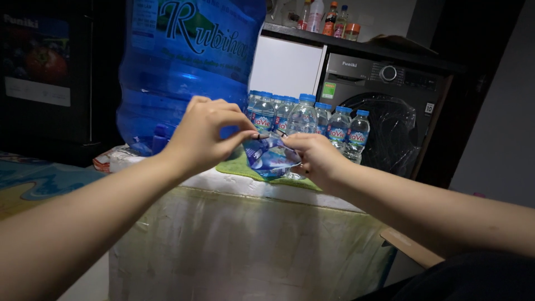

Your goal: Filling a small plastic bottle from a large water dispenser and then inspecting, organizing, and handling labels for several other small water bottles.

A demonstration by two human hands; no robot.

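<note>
Count, head view. Hands: two, left hand (203,134) and right hand (317,156). Crumpled blue-and-clear wrapper (270,157): one, pinched between them. Large blue jug (184,67): one. Small capped water bottles (304,114) in a cluster on the desk (245,245): at least eight visible; rear ones partly hidden, exact total cannot be told. Green cloth (237,164): one. Washing machine (384,111): one. Bottles on shelf (329,19) above it: about five, small and far.

left hand (203,134), right hand (315,156), pinching plastic wrapper (270,159)
</note>
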